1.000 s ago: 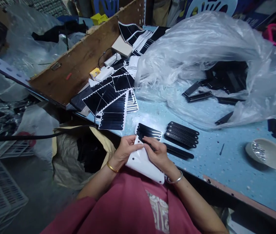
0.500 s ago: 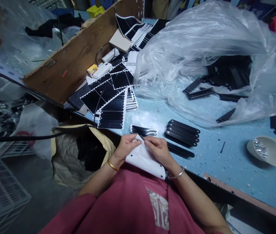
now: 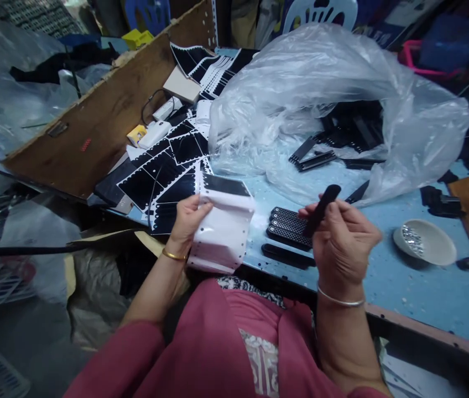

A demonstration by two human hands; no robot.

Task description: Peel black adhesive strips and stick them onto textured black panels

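My left hand [image 3: 187, 222] pinches the left edge of a white backing sheet [image 3: 220, 229], which is dotted with small holes along its sides and has black at its top end. Raised over the table to the right, my right hand [image 3: 342, 246] grips a thin black strip [image 3: 323, 209] with a rounded end between thumb and fingers. The strip and the sheet are apart. Between my hands, several black patterned strips [image 3: 288, 225] with studded ends lie side by side on the table. Plain black strips [image 3: 285, 256] rest in front of them.
A clear plastic bag [image 3: 267, 94] of black parts spreads over the blue table [image 3: 384, 298]. More black sticker sheets [image 3: 143, 182] pile up at the left by a wooden board [image 3: 68, 138]. To the right stands a white bowl [image 3: 437, 243] with small shiny metal pieces.
My right hand has come away from the sheet to the right with a black strip in it. The folded sheet has opened out in my left hand. The camera view has shifted.
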